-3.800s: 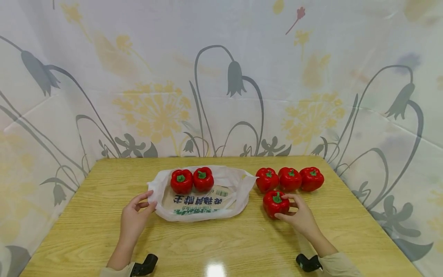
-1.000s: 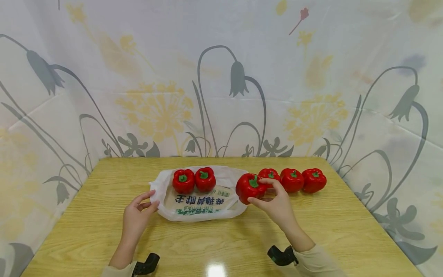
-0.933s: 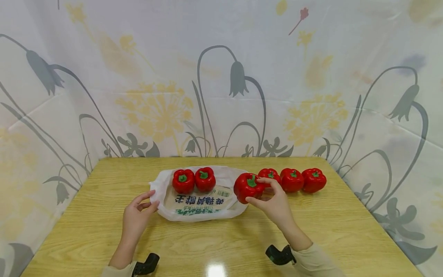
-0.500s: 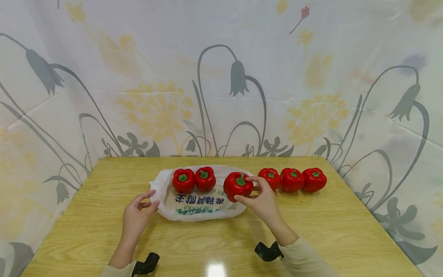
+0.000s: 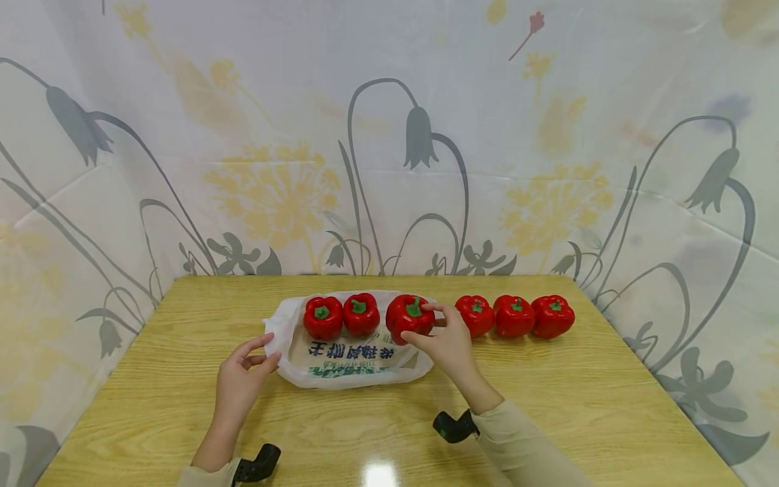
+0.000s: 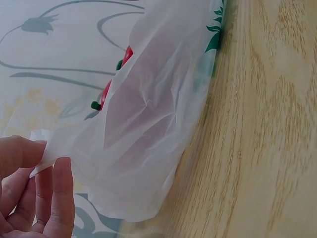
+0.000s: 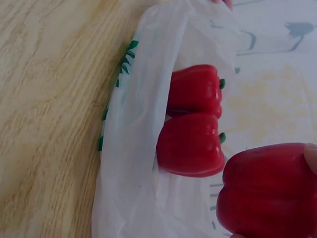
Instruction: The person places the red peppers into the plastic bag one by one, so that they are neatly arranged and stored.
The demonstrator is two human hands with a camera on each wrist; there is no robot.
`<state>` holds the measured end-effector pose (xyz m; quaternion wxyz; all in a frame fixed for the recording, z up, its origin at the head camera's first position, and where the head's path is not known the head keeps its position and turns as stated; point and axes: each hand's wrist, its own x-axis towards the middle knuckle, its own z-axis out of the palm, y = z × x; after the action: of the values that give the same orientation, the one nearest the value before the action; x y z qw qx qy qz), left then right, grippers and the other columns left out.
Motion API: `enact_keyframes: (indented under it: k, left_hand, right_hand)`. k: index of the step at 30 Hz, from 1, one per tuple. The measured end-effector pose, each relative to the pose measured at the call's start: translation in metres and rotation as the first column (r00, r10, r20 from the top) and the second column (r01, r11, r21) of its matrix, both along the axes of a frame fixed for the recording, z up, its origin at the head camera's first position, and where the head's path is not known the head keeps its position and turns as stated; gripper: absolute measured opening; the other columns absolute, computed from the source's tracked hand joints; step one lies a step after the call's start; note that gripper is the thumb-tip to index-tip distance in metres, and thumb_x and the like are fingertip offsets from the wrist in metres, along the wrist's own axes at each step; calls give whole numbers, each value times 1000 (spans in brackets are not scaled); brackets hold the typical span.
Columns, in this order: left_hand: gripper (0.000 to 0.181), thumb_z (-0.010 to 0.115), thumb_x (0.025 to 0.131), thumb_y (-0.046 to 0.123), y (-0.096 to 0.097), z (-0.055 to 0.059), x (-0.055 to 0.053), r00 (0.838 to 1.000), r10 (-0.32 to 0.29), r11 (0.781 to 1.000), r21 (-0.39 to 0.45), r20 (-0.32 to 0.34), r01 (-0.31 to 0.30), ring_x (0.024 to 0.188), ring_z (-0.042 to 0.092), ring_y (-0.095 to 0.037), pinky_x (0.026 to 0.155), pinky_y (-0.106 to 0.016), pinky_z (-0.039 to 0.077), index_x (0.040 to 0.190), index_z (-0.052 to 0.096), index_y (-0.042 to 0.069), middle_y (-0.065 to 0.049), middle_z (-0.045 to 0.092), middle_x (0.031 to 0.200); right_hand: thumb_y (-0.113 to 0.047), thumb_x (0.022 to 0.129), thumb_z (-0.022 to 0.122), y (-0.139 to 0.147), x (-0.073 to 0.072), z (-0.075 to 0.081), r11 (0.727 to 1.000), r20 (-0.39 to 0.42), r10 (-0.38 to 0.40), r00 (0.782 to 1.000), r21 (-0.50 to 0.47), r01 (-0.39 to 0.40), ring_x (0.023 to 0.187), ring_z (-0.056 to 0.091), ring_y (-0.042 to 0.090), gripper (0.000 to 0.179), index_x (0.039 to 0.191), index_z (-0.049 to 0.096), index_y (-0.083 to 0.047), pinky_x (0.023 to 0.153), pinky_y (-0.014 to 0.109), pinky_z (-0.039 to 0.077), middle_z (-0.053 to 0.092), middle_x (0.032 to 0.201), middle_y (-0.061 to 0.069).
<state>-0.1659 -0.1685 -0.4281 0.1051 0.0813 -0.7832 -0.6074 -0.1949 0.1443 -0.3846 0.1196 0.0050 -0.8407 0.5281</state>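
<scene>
A white plastic bag (image 5: 341,383) with printed lettering lies spread wide on the table, its mouth facing up. My left hand (image 5: 242,379) pinches the bag's left edge; the left wrist view shows its thumb and finger (image 6: 62,183) on the thin film. Inside the bag, two red bell peppers (image 5: 322,319) with green stems stand side by side at the back. With my right hand (image 5: 447,341) I grip a third red bell pepper (image 5: 406,316) over the bag's right part, just right of that pair. In the right wrist view the held pepper (image 7: 270,191) looms large at lower right.
Three more red bell peppers (image 5: 514,316) sit in a row on the wooden table (image 5: 377,433), to the right of the bag. Behind the table hangs a flower-patterned cloth (image 5: 389,135). Black cameras (image 5: 453,427) are strapped to both wrists.
My right hand has lifted a bell pepper from in front of the row and carried it left over the bag, lately a little farther back. The left hand keeps its pinch on the bag's edge.
</scene>
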Motion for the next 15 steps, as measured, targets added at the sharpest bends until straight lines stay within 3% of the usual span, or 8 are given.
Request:
enact_keyframes:
  k: [15]
  left_hand:
    - [37,67,85,4,-1,0,-1,1000,2,1000,10,-3,-2,77,57,2,58,-16,48,121,60,3,-10,53,123]
  right_hand:
    - [-23,69,83,-12,-22,3,998,37,-44,998,53,42,87,56,27,54,112,57,-4,70,37,53,57,113,13]
